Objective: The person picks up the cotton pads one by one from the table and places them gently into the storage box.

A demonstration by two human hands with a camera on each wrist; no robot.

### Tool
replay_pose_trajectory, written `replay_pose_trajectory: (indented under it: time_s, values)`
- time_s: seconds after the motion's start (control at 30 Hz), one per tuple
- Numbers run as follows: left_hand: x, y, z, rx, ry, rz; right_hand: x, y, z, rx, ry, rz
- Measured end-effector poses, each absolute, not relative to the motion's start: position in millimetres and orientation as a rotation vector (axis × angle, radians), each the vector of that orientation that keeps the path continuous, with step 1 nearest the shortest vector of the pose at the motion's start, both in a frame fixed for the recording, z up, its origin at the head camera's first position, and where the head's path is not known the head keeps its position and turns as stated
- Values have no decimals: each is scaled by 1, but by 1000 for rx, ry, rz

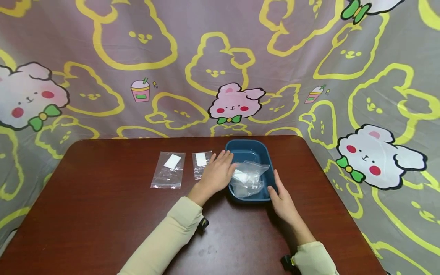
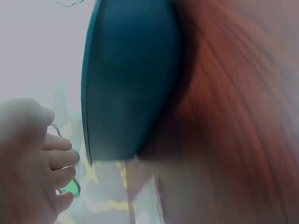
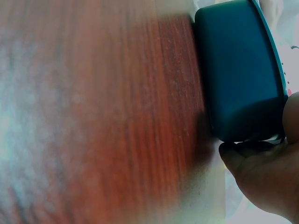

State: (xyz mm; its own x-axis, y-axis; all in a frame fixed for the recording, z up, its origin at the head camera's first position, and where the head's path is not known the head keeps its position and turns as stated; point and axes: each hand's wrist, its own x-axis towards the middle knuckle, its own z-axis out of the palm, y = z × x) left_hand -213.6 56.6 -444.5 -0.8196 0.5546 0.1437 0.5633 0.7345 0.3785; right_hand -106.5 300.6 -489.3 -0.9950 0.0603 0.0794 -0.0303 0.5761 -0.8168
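A dark blue plastic box (image 1: 245,145) stands near the table's back right. Inside it lie clear zip bags (image 1: 249,177), at least one with a white rectangular piece. My left hand (image 1: 217,172) is over the box's left rim, fingers straight and close together. The left wrist view shows that hand (image 2: 35,163) beside the box wall (image 2: 131,79), with nothing in its fingers. My right hand (image 1: 283,200) holds the box's right side, thumb at the rim and fingers along the outer wall. In the right wrist view, its fingertips (image 3: 229,151) are against the box (image 3: 243,70).
Left of the box, two flat clear zip bags lie on the brown table (image 1: 103,214): a larger one (image 1: 168,175) and a smaller one (image 1: 198,172), each with a white piece inside. A patterned curtain (image 1: 192,49) hangs behind the table and along its sides.
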Motion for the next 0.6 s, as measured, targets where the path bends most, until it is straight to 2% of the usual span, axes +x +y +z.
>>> replay_pose_trajectory:
  time_s: [0.6]
  values:
    - [-236, -45, -480, -639, -2940, -632, -106, 300, -490, -19, -2688, 1400]
